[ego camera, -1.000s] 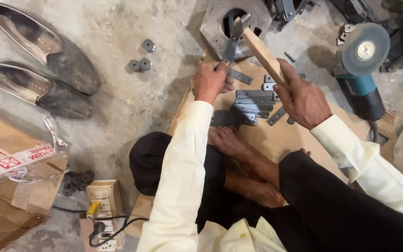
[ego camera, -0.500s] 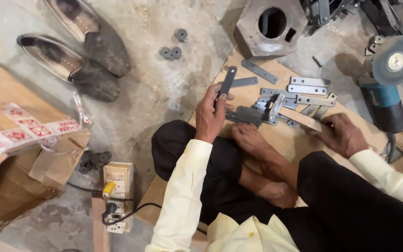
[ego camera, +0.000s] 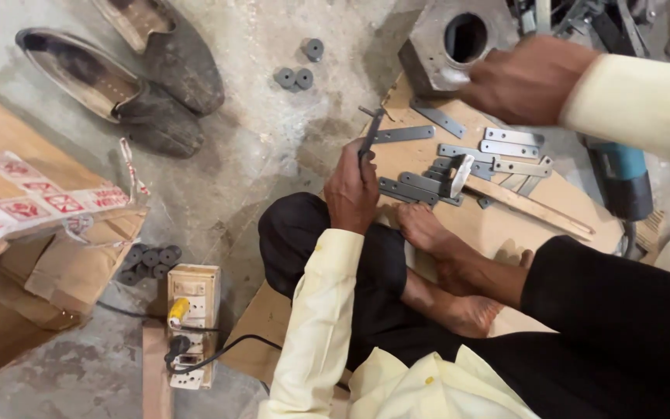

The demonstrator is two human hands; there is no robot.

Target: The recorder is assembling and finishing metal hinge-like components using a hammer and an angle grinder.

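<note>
My left hand (ego camera: 352, 190) pinches metal strip (ego camera: 371, 133) upright over board (ego camera: 498, 225), edge raised for view; my right hand (ego camera: 525, 77) reaches to steel block (ego camera: 443, 46), fingers curled, grip unclear; more strips (ego camera: 505, 143) piled within reach

A small metal workshop: flat steel strips (ego camera: 498, 155) on cardboard (ego camera: 498, 225), an angle grinder (ego camera: 618, 178), a machined steel block (ego camera: 447, 46), a bare concrete floor (ego camera: 273, 147).

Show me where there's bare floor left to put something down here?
Bare concrete lies between the shoes, the round discs and the left hand. The cardboard sheet is crowded with metal strips; so is the corner by the socket box.
</note>
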